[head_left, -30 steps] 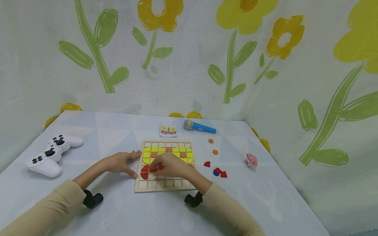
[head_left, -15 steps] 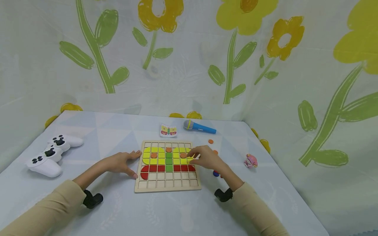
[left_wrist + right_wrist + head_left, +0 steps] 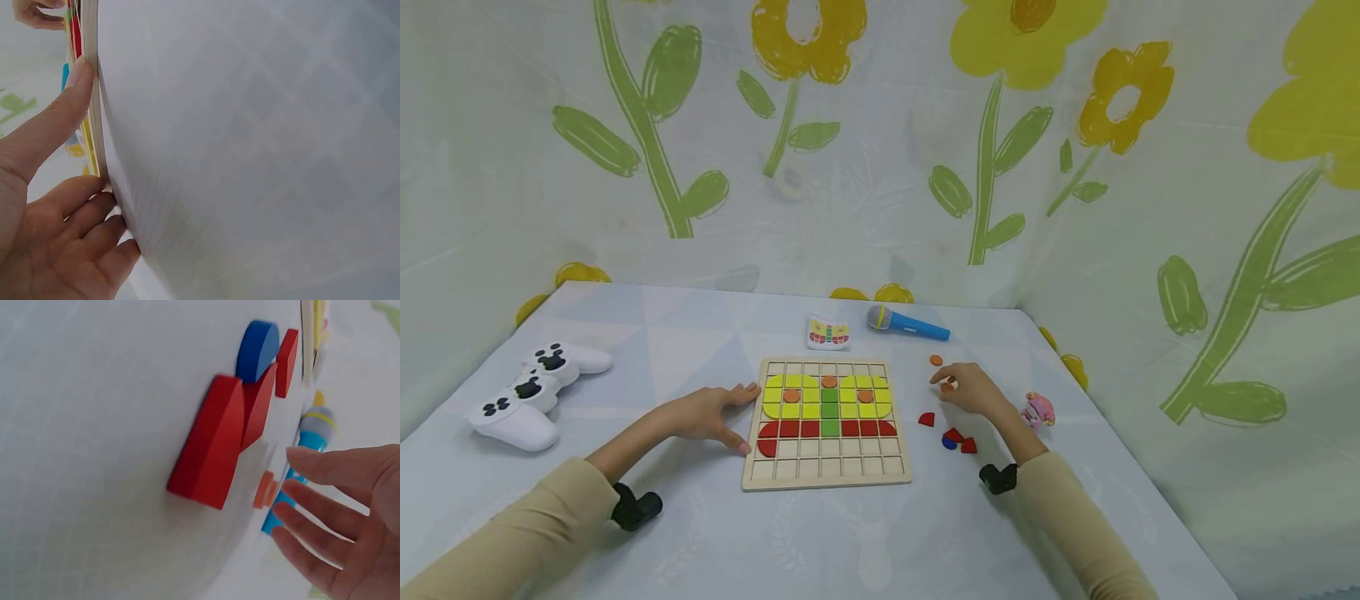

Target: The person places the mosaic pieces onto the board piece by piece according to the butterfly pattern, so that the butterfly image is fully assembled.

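The wooden grid board [image 3: 820, 469] lies flat, with yellow, green, orange and red pieces set in its squares. My left hand [image 3: 706, 414] rests against the board's left edge, thumb and fingers spread along it; the left wrist view shows the thumb on the board's side [image 3: 91, 37]. Off the board to the right, my right hand [image 3: 973, 388] hovers over an orange disc [image 3: 948, 387], partly covered by the fingers. In the right wrist view its fingers [image 3: 319, 506] are extended and hold nothing. Nearer lie red quarter-round pieces [image 3: 209, 444] and a blue piece [image 3: 256, 351].
Behind the board are a small pattern card [image 3: 828, 333] and a blue toy microphone [image 3: 917, 325]. Another orange disc [image 3: 936, 360] lies farther back. A pink figurine [image 3: 1037, 409] stands right of my right hand, and white game controllers [image 3: 538, 392] lie at the left.
My right hand has left the board's lower-left squares and moved right to the loose orange disc. A red row and green column are uncovered. My left hand stays put.
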`<state>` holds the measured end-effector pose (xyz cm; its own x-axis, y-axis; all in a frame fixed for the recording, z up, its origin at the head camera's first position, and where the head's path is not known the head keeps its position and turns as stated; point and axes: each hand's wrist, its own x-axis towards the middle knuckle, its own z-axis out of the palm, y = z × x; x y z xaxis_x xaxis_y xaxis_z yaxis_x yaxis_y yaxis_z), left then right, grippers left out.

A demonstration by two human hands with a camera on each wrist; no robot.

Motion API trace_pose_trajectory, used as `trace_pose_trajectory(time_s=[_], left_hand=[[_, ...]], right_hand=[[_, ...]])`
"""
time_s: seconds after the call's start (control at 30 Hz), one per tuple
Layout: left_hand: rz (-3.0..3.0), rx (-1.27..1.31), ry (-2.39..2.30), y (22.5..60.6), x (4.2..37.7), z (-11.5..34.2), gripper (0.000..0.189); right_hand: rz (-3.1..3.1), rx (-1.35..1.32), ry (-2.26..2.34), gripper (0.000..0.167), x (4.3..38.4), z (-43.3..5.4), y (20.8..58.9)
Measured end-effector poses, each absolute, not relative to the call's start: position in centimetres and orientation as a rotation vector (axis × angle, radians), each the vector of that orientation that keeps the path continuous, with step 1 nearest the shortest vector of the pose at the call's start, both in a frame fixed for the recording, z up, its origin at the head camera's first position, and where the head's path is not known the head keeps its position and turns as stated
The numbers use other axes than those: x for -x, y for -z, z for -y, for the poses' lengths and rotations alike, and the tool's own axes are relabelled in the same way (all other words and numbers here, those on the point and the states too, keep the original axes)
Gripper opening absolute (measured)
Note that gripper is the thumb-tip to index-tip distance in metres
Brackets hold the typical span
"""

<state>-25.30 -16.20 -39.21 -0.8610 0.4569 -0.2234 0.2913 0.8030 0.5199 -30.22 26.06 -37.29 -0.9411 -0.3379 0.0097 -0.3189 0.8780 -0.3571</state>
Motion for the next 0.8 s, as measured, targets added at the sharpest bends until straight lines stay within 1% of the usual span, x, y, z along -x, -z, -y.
trace_pose_trajectory(time_s=[0.17, 0.43, 0.63, 0.8], left_hand=[[-2.649, -0.568, -0.691, 39.2, 25.3, 16.2, 0.105], [-2.652, -0.576, -0.702, 39.3, 25.3, 16.2, 0.104], [-2.656, -0.57, -0.694, 39.4, 25.3, 16.2, 0.105], [-2.656, -0.569, -0.695, 39.4, 25.3, 16.2, 0.104]], right_hand=[[-3.0, 0.502, 0.519, 0.021, 30.6, -26.9, 37.8], [-3.005, 0.53, 0.594, 0.011, 30.6, -27.3, 38.0], [-2.978, 0.52, 0.627, 0.011, 30.4, -27.2, 37.9], [-2.957, 0.542, 0.67, 0.008, 30.2, -26.8, 37.7]])
